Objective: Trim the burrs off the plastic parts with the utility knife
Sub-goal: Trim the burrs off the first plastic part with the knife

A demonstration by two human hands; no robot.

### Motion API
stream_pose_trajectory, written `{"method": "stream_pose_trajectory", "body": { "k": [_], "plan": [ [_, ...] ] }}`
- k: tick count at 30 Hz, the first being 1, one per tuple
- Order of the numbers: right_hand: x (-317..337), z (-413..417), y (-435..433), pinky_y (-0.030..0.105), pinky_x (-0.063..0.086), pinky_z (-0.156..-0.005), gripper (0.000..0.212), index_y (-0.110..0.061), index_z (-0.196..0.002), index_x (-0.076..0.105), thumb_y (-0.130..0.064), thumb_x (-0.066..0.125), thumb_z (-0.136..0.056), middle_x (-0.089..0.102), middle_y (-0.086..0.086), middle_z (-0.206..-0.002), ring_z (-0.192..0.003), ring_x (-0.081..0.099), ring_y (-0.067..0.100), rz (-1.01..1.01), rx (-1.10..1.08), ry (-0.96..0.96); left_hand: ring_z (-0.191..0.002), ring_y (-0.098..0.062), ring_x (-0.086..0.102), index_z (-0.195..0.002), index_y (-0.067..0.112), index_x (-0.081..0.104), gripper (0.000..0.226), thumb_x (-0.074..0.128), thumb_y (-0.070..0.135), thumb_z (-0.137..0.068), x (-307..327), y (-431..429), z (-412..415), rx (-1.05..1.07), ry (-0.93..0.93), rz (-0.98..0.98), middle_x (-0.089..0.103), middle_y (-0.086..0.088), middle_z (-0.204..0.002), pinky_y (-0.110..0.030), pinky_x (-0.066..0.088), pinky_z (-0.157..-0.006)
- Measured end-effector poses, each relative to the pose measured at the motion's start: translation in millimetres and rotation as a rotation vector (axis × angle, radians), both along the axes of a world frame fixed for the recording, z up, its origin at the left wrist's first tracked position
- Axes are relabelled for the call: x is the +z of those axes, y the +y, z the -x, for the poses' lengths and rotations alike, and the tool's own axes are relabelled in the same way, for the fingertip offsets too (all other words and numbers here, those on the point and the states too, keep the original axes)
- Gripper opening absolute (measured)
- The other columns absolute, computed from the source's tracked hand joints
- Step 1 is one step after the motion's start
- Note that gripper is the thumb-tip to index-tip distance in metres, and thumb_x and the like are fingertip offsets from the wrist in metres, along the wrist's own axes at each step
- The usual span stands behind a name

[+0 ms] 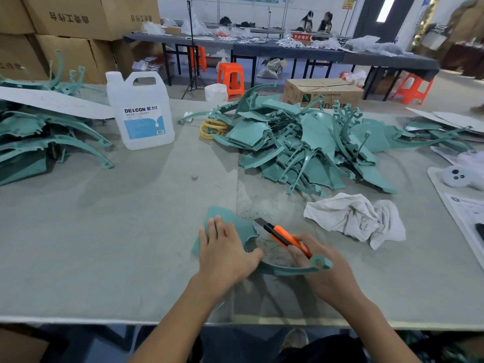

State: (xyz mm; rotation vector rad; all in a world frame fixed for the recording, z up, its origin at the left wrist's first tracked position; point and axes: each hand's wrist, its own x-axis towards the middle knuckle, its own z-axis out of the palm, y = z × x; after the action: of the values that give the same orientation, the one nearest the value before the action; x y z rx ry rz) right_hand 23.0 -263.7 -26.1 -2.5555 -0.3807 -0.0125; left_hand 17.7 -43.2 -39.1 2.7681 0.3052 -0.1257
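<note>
A teal plastic part (288, 269) with a flat panel and a curved arm lies on the grey table near the front edge. My left hand (225, 252) presses flat on its panel with straight fingers. My right hand (322, 268) grips an orange utility knife (284, 237), its blade pointing up-left toward the part's inner edge. The arm's hooked end lies across my right hand. A big pile of teal parts (309, 142) lies farther back at centre right. Another stack of teal parts (47, 137) sits at the left.
A white rag (353, 218) lies to the right of the knife. A white DEXCON jug (141, 111) stands at back left. Yellow rings (210, 128) sit by the pile. Papers and a white plush toy (463, 176) lie at the right edge. Plastic shavings litter the table near the part.
</note>
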Motion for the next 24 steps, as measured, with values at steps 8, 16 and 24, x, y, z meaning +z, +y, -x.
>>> {"method": "stream_pose_trajectory", "body": {
  "k": [8, 16, 24],
  "plan": [
    [-2.1, -15.3, -18.9, 0.030, 0.041, -0.071, 0.025, -0.039, -0.120, 0.056, -0.051, 0.042, -0.103, 0.056, -0.018, -0.101, -0.089, 0.054, 0.010, 0.243, 0.179, -0.033, -0.153, -0.008, -0.009, -0.156, 0.016, 0.013, 0.101, 0.040, 0.059, -0.070, -8.4, 34.0, -7.0, -0.158, -0.030, 0.150, 0.009, 0.003, -0.169, -0.034, -0.012, -0.122],
    [-3.6, -29.3, -15.8, 0.030, 0.044, -0.076, 0.026, -0.039, -0.126, 0.052, -0.048, 0.041, -0.105, 0.055, -0.014, -0.101, -0.089, 0.053, 0.011, 0.255, 0.247, 0.004, -0.152, -0.006, -0.012, -0.160, 0.015, 0.005, 0.104, 0.037, 0.060, -0.072, -12.1, 33.8, -5.4, -0.174, -0.049, 0.132, 0.004, 0.003, -0.169, -0.032, -0.014, -0.121],
    [-10.1, -28.2, -11.7, 0.027, 0.037, -0.068, 0.025, -0.044, -0.127, 0.046, -0.050, 0.038, -0.105, 0.052, -0.016, -0.102, -0.091, 0.053, 0.011, 0.281, 0.246, -0.008, -0.153, -0.006, -0.012, -0.159, 0.016, 0.008, 0.103, 0.035, 0.061, -0.070, -14.4, 33.8, -5.9, -0.176, -0.066, 0.134, 0.005, 0.004, -0.169, -0.032, -0.014, -0.121]
  ]
}}
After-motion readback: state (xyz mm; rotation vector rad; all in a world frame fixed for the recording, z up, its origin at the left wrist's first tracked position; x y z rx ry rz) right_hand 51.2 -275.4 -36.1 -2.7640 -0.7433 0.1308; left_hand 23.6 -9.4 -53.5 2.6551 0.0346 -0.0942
